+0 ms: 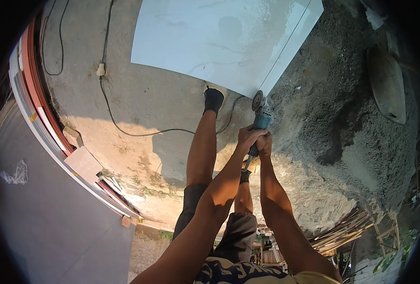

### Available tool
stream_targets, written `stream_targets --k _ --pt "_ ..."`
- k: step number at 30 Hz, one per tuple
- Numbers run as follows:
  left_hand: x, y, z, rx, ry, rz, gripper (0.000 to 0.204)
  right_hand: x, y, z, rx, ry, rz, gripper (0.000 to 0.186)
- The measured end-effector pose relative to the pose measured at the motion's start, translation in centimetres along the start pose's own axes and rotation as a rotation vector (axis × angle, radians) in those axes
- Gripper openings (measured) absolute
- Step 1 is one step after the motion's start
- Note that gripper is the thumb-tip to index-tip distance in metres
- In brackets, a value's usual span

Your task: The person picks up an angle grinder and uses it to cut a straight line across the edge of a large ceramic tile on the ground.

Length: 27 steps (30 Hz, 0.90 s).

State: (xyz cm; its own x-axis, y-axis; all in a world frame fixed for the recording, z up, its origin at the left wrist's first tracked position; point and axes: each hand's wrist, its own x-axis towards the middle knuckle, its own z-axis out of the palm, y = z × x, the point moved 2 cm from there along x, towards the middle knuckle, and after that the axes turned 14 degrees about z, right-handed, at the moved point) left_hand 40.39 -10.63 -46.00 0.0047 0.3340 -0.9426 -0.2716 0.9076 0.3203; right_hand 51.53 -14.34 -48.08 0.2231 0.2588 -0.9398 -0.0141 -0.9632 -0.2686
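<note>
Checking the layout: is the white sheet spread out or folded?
Spread out: the white sheet shows one broad face, with no part in view doubled over. Its far end is out of frame.

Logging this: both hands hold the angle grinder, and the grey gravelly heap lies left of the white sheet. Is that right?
No: in the head view, the grey gravelly heap lies right of the white sheet. The left hand and right hand do hold the angle grinder.

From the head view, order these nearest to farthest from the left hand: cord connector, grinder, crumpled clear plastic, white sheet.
1. Grinder, gripped by the left hand.
2. White sheet, ahead, judged by its near edge.
3. Cord connector, ahead and left.
4. Crumpled clear plastic, far left.
</note>
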Motion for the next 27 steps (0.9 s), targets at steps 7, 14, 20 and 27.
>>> stream_targets --k 7,14,20,27 --pt "-0.1 0.5 0.4 0.017 -0.018 0.011 0.051 0.9 1.1 -0.6 0.025 -0.009 0.002 0.026" --pt "0.0 0.1 -0.1 0.018 -0.007 0.029 0.047 0.6 0.9 0.0 -0.044 0.031 0.027 0.026" --pt "0.0 0.4 0.5 0.027 -0.017 0.021 0.046 1.1 1.2 -0.6 0.033 -0.014 0.009 0.027" --pt "0.4 -0.2 -0.3 -0.010 -0.007 0.035 0.046 0.2 0.0 0.4 -0.025 0.001 0.027 0.031"
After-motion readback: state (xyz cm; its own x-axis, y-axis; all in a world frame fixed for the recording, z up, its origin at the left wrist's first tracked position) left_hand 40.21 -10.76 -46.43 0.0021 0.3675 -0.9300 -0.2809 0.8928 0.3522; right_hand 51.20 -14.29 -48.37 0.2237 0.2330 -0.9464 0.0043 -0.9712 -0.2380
